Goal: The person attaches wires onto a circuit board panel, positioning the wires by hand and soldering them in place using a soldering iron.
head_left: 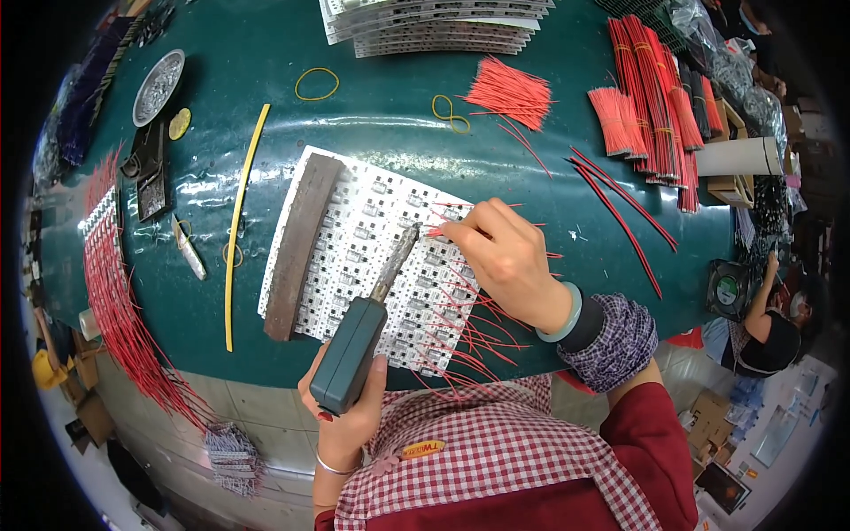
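My left hand is wrapped round the dark green handle of a soldering iron. Its metal tip points up and to the right, over a white circuit board panel full of small black parts. Close to that tip, my right hand pinches a thin red wire at the panel's upper right edge. Several red wires trail from the panel's right side toward the table's front edge. A brown bar lies across the left part of the panel.
A red wire pile lies beyond the panel, with bundled red wires at the right. Stacked panels stand at the back. On the left are a metal bowl, a yellow strip and a wired panel. Another person sits far right.
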`<state>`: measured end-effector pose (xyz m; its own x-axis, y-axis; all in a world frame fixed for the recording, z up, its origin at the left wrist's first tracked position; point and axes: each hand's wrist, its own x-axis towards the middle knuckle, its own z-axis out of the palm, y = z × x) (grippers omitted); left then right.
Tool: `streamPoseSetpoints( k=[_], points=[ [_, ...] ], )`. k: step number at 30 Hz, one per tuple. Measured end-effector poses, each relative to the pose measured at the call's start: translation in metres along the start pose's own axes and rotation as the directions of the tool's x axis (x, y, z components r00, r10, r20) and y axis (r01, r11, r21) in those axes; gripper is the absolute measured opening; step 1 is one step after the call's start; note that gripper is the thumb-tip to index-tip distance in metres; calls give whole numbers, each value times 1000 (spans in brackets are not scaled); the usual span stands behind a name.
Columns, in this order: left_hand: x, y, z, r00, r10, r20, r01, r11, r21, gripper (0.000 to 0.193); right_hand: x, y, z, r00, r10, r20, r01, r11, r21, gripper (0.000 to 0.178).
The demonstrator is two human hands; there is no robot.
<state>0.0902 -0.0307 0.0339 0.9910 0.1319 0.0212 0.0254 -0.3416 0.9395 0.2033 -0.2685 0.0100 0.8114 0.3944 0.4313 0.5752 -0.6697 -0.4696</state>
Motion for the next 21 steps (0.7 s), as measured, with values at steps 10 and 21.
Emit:
streamPoseSetpoints(
  k=[10, 21],
  points=[
    [2, 1, 1, 1000, -3, 27, 2, 999, 34, 16, 2, 0, 1, 1000, 3, 8, -2, 1000, -8, 28],
    [2, 4, -1, 1000, -6, 15, 5, 999, 37, 18, 1, -3, 0, 998, 16, 67, -12, 998, -56, 27]
  ],
)
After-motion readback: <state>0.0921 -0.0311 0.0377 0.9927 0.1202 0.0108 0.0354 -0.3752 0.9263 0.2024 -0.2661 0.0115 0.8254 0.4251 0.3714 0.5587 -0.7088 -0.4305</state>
